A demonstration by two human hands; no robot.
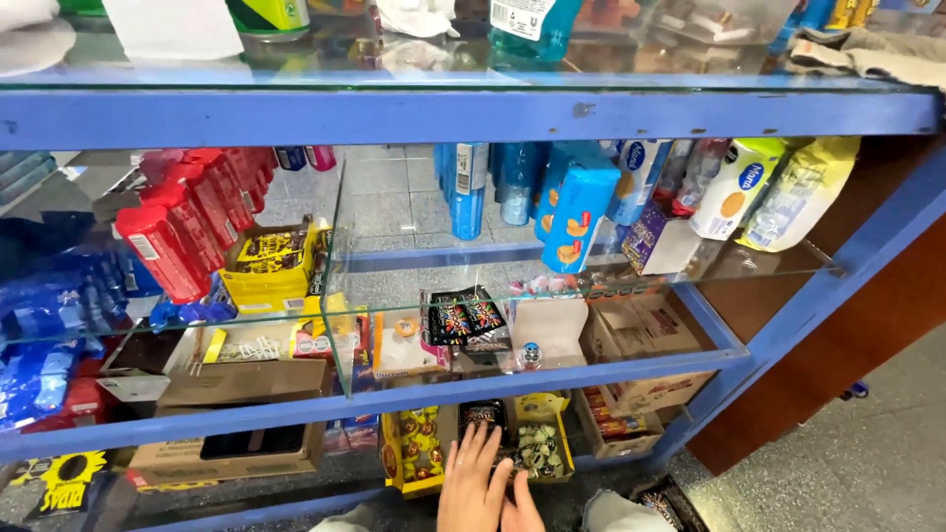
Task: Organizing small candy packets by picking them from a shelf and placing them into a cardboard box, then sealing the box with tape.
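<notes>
On the bottom shelf (296, 488) of a blue glass-fronted display case (473, 116), near its middle, one hand (473, 483) lies flat with fingers spread and straight, gripping nothing, its fingertips touching a small dark box (483, 415). A second hand (522, 507) sits just beside it, mostly cut off by the lower edge; I cannot tell whether it is open. A yellow box of wrapped sweets (540, 443) stands just right of the dark one, another yellow box (414, 448) on its left.

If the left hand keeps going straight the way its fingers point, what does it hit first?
Probably the small black box on the bottom shelf: the left hand points up into the shelf at it, and its fingertips look nearly on it already, though depth is unclear.
</notes>
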